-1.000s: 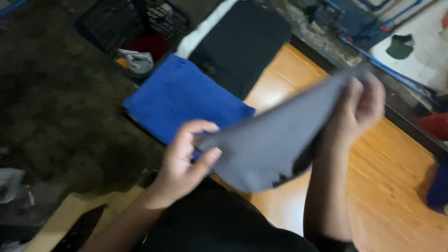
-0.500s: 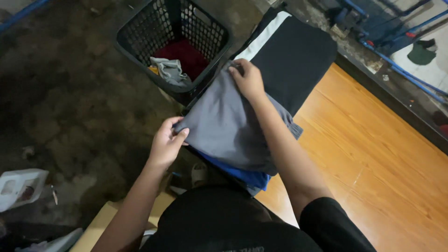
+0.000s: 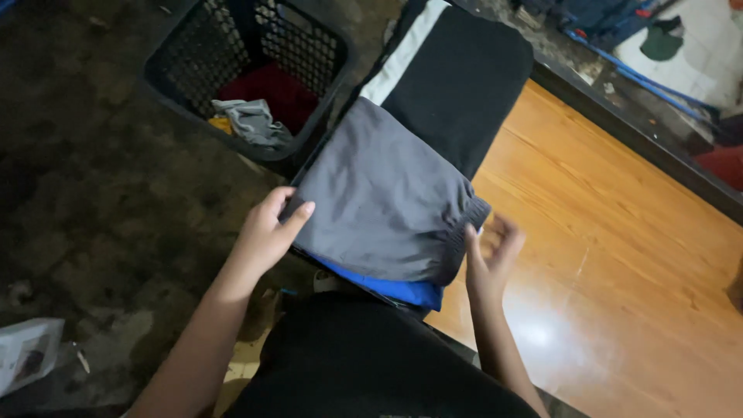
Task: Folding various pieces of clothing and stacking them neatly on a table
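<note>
While the left hand (image 3: 267, 232) touches it, the grey garment (image 3: 383, 197) lies folded.

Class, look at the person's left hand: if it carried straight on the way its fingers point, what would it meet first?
The left hand points right, fingertips already at the edge of the folded grey garment. Going on, it would probably slide onto that grey cloth first, though depth is hard to judge.

Grey folded garment (image 3: 383, 201) — lying flat atop a blue one (image 3: 402, 290).
</note>
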